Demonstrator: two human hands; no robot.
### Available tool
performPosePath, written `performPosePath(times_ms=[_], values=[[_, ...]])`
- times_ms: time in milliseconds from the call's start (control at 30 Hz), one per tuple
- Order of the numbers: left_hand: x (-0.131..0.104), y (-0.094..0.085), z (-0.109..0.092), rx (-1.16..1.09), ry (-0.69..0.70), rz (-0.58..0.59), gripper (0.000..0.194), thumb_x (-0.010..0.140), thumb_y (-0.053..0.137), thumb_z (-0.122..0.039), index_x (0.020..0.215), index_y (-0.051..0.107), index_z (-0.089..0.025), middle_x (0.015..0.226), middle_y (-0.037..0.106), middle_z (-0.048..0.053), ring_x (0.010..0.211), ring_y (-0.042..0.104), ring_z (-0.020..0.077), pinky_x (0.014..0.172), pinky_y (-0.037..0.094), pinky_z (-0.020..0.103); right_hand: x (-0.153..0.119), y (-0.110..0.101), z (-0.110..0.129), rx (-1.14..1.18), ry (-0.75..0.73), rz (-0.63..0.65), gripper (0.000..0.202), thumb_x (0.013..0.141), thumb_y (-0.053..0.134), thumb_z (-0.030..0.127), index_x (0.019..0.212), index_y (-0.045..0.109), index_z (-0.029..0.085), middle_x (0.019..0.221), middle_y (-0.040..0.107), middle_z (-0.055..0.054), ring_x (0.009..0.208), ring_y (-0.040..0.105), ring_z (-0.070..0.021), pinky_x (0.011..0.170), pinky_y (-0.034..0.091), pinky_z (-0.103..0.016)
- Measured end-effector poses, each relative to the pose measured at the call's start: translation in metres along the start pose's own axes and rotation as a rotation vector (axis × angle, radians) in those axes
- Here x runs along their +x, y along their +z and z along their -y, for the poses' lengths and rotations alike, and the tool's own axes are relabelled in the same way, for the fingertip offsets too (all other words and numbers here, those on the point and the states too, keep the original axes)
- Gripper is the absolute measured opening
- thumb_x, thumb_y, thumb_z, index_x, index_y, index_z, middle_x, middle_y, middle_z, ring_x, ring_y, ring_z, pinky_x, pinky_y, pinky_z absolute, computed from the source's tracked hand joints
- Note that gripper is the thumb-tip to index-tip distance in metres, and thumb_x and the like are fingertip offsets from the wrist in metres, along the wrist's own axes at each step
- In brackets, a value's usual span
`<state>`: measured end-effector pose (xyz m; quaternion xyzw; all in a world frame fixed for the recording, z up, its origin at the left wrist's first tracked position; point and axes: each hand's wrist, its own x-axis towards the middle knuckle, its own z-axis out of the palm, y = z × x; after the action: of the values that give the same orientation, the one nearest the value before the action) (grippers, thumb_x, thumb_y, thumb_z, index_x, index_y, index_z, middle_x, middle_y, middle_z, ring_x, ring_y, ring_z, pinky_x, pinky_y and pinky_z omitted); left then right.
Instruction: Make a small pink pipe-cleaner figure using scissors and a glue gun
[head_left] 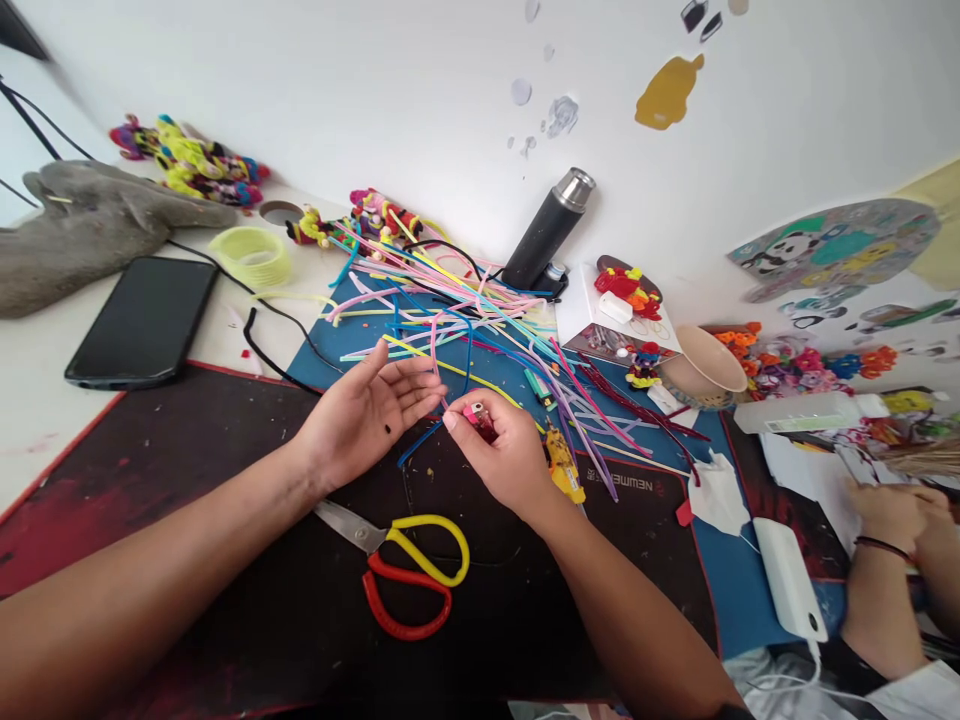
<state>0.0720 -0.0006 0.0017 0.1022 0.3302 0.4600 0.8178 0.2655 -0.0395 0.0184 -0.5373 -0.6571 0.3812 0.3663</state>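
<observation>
My left hand (367, 415) is turned palm up with its fingers stretched out, and a small dark speck (387, 429) lies on the palm. Just right of its fingertips, my right hand (499, 445) is closed around a small pink and dark red piece (480, 418). A thin pink stem (435, 345) rises by the left fingertips. Behind both hands spreads a pile of colourful pipe cleaners (450, 290). Scissors (405, 560) with one yellow and one red handle lie below the hands on the dark mat (285, 600). A yellow tool (562, 465) is beside my right wrist.
At the left are a black phone (142, 320) and a yellow-green coil (251, 257). A black thermos (549, 228) stands at the back. Rightward are a bowl (701, 365), a white mask (718, 492), a white power bank (790, 578) and another person's hands (900, 520).
</observation>
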Motion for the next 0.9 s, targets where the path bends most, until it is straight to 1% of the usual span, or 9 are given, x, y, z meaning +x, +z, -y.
performPosePath(times_ms=[67, 133, 200, 300, 433, 533, 600, 667, 900], values=[[-0.002, 0.004, -0.001, -0.070, -0.005, 0.004, 0.053, 0.113, 0.057, -0.055, 0.103, 0.082, -0.010, 0.110, 0.083, 0.020, 0.107, 0.080, 0.0272, 0.097, 0.067, 0.035, 0.001, 0.003, 0.000, -0.015, -0.011, 0.005, 0.018, 0.099, 0.069, 0.040, 0.093, 0.072, 0.023, 0.076, 0.072, 0.001, 0.064, 0.060, -0.0149, 0.064, 0.048, -0.028], [-0.005, 0.005, -0.002, -0.106, -0.005, 0.042, 0.059, 0.113, 0.054, -0.061, 0.113, 0.082, -0.008, 0.126, 0.082, 0.024, 0.121, 0.078, 0.0305, 0.106, 0.065, 0.038, 0.002, 0.007, 0.000, -0.035, -0.016, 0.010, 0.018, 0.098, 0.069, 0.040, 0.092, 0.072, 0.023, 0.076, 0.072, 0.000, 0.065, 0.061, -0.0154, 0.064, 0.049, -0.028], [-0.006, 0.005, -0.002, -0.120, 0.000, 0.089, 0.065, 0.111, 0.054, -0.066, 0.121, 0.080, -0.007, 0.134, 0.080, 0.025, 0.131, 0.075, 0.0323, 0.113, 0.062, 0.040, 0.002, 0.010, 0.000, -0.049, -0.021, 0.018, 0.019, 0.098, 0.069, 0.041, 0.092, 0.072, 0.023, 0.075, 0.073, 0.000, 0.064, 0.062, -0.0158, 0.063, 0.049, -0.028], [-0.007, 0.002, -0.001, -0.126, 0.009, 0.141, 0.068, 0.109, 0.055, -0.071, 0.123, 0.080, -0.009, 0.138, 0.079, 0.024, 0.140, 0.070, 0.0331, 0.119, 0.058, 0.042, 0.003, 0.016, 0.002, -0.052, -0.059, 0.029, 0.019, 0.099, 0.070, 0.041, 0.093, 0.073, 0.023, 0.079, 0.077, -0.002, 0.066, 0.067, -0.0172, 0.065, 0.052, -0.029], [-0.007, -0.003, 0.001, -0.103, -0.018, 0.202, 0.070, 0.106, 0.059, -0.074, 0.128, 0.079, -0.011, 0.144, 0.077, 0.021, 0.148, 0.065, 0.0331, 0.118, 0.059, 0.041, 0.005, 0.020, 0.006, -0.061, -0.092, 0.055, 0.015, 0.100, 0.069, 0.037, 0.094, 0.075, 0.024, 0.089, 0.083, -0.004, 0.074, 0.074, -0.0192, 0.073, 0.057, -0.030], [-0.007, -0.006, 0.002, -0.075, -0.061, 0.241, 0.073, 0.105, 0.061, -0.075, 0.134, 0.077, -0.010, 0.150, 0.073, 0.022, 0.151, 0.061, 0.0336, 0.110, 0.062, 0.037, 0.006, 0.022, 0.008, -0.100, -0.081, 0.066, 0.013, 0.100, 0.069, 0.035, 0.097, 0.076, 0.025, 0.087, 0.083, -0.003, 0.071, 0.073, -0.0187, 0.069, 0.055, -0.030], [-0.007, -0.008, 0.002, -0.064, -0.083, 0.261, 0.074, 0.105, 0.060, -0.076, 0.135, 0.077, -0.010, 0.153, 0.072, 0.022, 0.148, 0.063, 0.0329, 0.103, 0.064, 0.033, 0.007, 0.023, 0.009, -0.130, -0.078, 0.082, 0.012, 0.100, 0.069, 0.034, 0.099, 0.077, 0.025, 0.088, 0.083, -0.003, 0.072, 0.074, -0.0191, 0.069, 0.054, -0.030], [-0.007, -0.009, 0.003, -0.063, -0.093, 0.274, 0.077, 0.104, 0.059, -0.079, 0.134, 0.078, -0.011, 0.154, 0.071, 0.020, 0.145, 0.066, 0.0317, 0.101, 0.065, 0.031, 0.009, 0.025, 0.009, -0.166, -0.084, 0.101, 0.010, 0.100, 0.069, 0.032, 0.099, 0.077, 0.025, 0.088, 0.084, -0.003, 0.073, 0.074, -0.0194, 0.069, 0.053, -0.030], [-0.006, -0.011, 0.006, -0.087, -0.095, 0.265, 0.079, 0.104, 0.057, -0.082, 0.132, 0.079, -0.011, 0.154, 0.071, 0.020, 0.148, 0.063, 0.0334, 0.112, 0.061, 0.037, 0.013, 0.031, 0.009, -0.306, -0.124, 0.142, 0.008, 0.100, 0.069, 0.028, 0.098, 0.076, 0.027, 0.082, 0.081, -0.001, 0.064, 0.069, -0.0182, 0.065, 0.045, -0.030]])
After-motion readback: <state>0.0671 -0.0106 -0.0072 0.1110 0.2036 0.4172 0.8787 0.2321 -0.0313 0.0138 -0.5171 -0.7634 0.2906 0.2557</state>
